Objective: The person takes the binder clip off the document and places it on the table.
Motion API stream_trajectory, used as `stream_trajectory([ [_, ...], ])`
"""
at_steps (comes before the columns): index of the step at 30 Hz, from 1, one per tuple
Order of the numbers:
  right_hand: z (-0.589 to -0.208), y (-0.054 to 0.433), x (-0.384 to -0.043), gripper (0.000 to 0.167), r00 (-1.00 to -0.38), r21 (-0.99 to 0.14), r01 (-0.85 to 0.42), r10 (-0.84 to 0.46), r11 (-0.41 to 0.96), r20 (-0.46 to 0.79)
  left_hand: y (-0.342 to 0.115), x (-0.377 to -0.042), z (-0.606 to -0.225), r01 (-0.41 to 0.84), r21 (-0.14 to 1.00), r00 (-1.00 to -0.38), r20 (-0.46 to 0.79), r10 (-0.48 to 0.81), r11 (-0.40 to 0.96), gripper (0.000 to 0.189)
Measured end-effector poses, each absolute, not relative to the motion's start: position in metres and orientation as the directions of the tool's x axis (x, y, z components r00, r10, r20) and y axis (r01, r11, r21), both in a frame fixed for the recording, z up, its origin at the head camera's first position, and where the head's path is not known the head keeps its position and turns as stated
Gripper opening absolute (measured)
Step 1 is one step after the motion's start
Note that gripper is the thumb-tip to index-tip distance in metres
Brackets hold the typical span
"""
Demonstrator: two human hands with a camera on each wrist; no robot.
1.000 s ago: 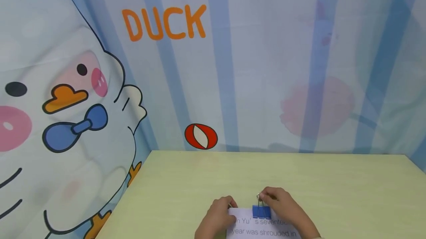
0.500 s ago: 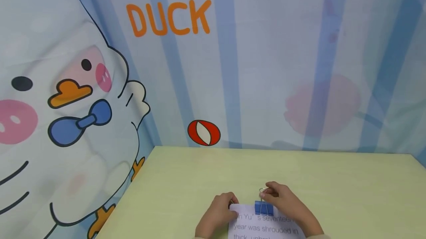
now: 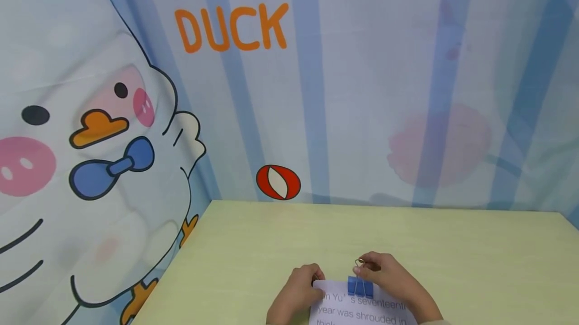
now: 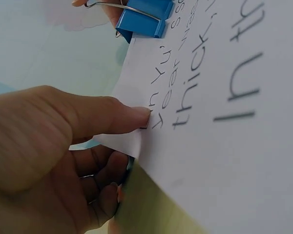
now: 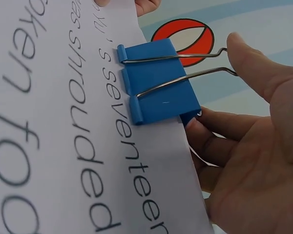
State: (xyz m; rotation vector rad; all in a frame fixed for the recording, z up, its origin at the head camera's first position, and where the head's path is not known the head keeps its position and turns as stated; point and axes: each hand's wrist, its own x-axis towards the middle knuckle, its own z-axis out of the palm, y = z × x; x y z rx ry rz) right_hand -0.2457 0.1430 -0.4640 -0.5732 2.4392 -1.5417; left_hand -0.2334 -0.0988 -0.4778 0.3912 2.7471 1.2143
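Note:
A white sheet of printed paper [image 3: 357, 312] stands at the front of the table, with large black lettering facing me. My left hand [image 3: 295, 294] pinches its upper left corner, the thumb on the printed face and the fingers behind. A blue binder clip [image 5: 158, 80] sits over the top edge of the paper, its front wire handle sticking up past the edge. My right hand [image 3: 392, 281] holds the clip: the thumb is at the end of the front handle, and the fingers are behind the clip and paper. The back handle is mostly hidden by those fingers.
The pale yellow table [image 3: 253, 244] stretches away to a hanging cloth backdrop [image 3: 353, 89] at its far edge. A large printed duck [image 3: 99, 214] and a red and white ball [image 3: 278, 182] are part of the cloth.
The head view has shifted slightly. My right thumb and fingers have moved a little around the clip's wire handle, which leans slightly differently. The left hand keeps its hold on the paper's corner.

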Motion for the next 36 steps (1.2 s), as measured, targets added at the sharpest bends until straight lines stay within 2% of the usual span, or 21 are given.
stream_trajectory([
  [12, -0.465, 0.14, -0.247, 0.036, -0.908, -0.874, -0.272, -0.407, 0.403, 0.096, -0.097, -0.235, -0.476, 0.225, 0.724, -0.957, 0.039, 0.286, 0.652, 0.02],
  [26, -0.463, 0.131, -0.239, 0.046, -0.953, -0.858, -0.222, -0.291, 0.464, 0.089, -0.098, -0.231, -0.478, 0.204, 0.729, -0.96, 0.019, 0.279, 0.654, 0.02],
  [36, -0.461, 0.13, -0.24, 0.045, -0.963, -0.857, -0.195, -0.258, 0.477, 0.075, -0.098, -0.234, -0.479, 0.194, 0.736, -0.961, 0.01, 0.276, 0.648, 0.019],
])
